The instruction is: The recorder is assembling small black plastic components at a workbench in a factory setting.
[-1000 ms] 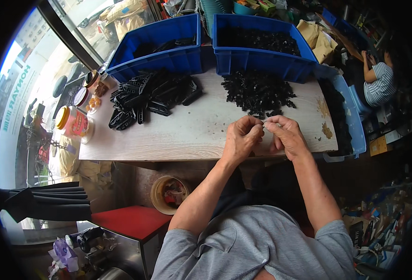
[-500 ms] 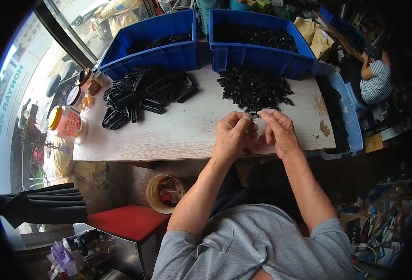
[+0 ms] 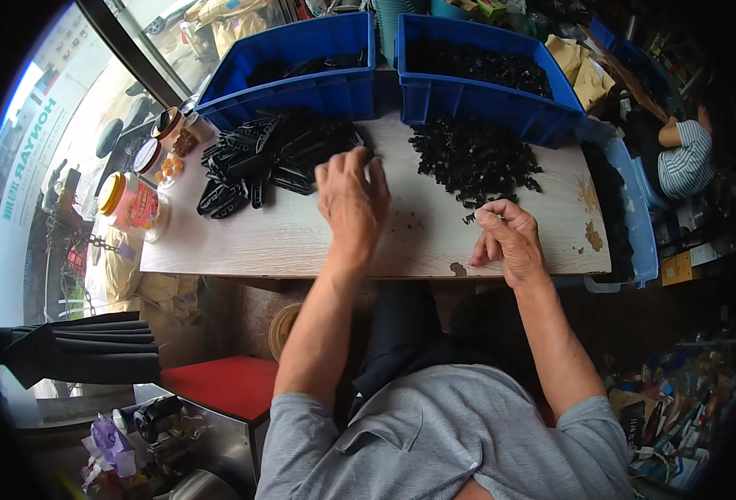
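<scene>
Black elongated parts near left hand, grip half-open; right hand pinched.

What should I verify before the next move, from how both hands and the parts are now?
1. Left hand at the long black parts: ok, at the pile's near right side.
2. Left grip on a part: cannot tell; the hand hides it.
3. Right hand near the small black parts: ok, just in front.
4. Right grip on a part: cannot tell; too small.
5. Piles kept apart: ok, table shows between.
6. Yellow-lidded jar away from both hands: ok.
</scene>
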A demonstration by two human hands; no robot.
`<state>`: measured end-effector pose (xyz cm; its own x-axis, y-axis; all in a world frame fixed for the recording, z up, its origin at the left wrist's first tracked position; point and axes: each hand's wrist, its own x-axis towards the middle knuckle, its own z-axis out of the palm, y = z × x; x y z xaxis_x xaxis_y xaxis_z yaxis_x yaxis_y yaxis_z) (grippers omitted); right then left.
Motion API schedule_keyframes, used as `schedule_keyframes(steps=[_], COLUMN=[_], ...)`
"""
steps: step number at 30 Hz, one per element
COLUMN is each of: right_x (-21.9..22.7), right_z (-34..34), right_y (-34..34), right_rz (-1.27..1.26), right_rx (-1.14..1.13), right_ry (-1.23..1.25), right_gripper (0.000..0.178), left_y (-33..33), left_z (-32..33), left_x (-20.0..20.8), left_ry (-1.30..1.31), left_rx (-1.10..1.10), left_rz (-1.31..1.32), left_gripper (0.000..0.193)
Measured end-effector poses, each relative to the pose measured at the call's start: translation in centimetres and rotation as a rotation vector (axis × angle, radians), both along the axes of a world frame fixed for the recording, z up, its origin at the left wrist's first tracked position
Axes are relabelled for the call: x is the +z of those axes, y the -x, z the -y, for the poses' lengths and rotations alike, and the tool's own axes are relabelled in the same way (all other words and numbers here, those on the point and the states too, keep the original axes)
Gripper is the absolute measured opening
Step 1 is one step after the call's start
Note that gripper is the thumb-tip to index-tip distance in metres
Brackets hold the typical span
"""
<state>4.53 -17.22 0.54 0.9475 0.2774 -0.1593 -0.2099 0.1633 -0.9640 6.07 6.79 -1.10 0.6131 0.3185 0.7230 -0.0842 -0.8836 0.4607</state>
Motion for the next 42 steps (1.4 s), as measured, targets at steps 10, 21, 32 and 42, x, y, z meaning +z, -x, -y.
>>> schedule_keyframes(steps=[10, 21, 32, 42], right_x=[-0.5, -0.3, -0.5, -0.2], right_z=[-0.1, -0.2, 0.0, 0.1], right_y=[-0.1, 0.0, 0.0, 0.0], right_rz=[-0.014, -0.032, -0.001, -0.012], right_rx=[-0.026, -0.034, -0.033, -0.049], right_ry=[-0.007, -0.019, -0.024, -0.025], right_gripper=[0.016, 0.015, 0.015, 0.014], left_y=[0.7, 1.0, 1.9, -0.3], left_z=[-1.9, -1.0, -0.9, -1.3], left_x=[-0.8, -1.4, -0.1, -0.2], left_ry=[-0.208, -0.106, -0.339, -0.347], left_rx=[0.003, -0.017, -0.29, -0.47], left_rz=[-0.28, -0.234, -0.244, -0.298], left_gripper=[0.016, 0.021, 0.035, 0.025])
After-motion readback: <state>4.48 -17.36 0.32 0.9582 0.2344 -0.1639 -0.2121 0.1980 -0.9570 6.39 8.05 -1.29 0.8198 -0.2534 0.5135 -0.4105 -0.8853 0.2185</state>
